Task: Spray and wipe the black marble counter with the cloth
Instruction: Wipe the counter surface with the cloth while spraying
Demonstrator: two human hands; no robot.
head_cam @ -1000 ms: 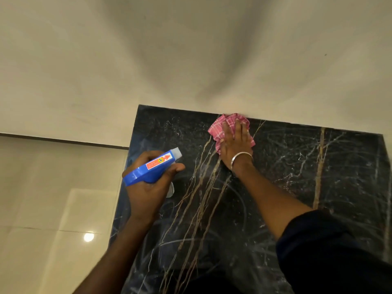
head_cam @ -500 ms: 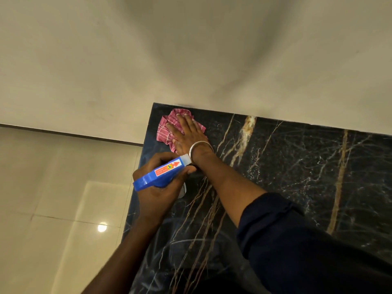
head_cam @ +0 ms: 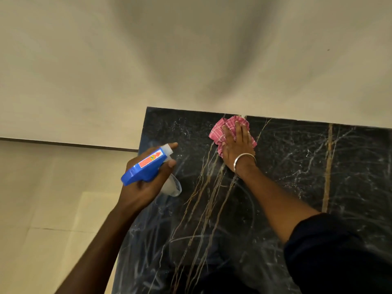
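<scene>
The black marble counter (head_cam: 297,177) with gold and white veins fills the lower right of the view. My right hand (head_cam: 237,147) presses flat on a crumpled pink checked cloth (head_cam: 220,129) near the counter's far edge, against the wall. A metal bangle sits on that wrist. My left hand (head_cam: 144,185) grips a spray bottle with a blue trigger head (head_cam: 146,166) over the counter's left edge, its nozzle aimed at the counter's far left part. The clear bottle body (head_cam: 172,185) shows below my fingers.
A plain cream wall (head_cam: 191,49) rises right behind the counter. Left of the counter lies a pale tiled floor (head_cam: 53,209), well below the counter's left edge. Faint wipe streaks mark the marble near me.
My right hand slid the cloth along the far edge, first left into the corner, then back right to where it was. The spray bottle in my left hand barely moved.
</scene>
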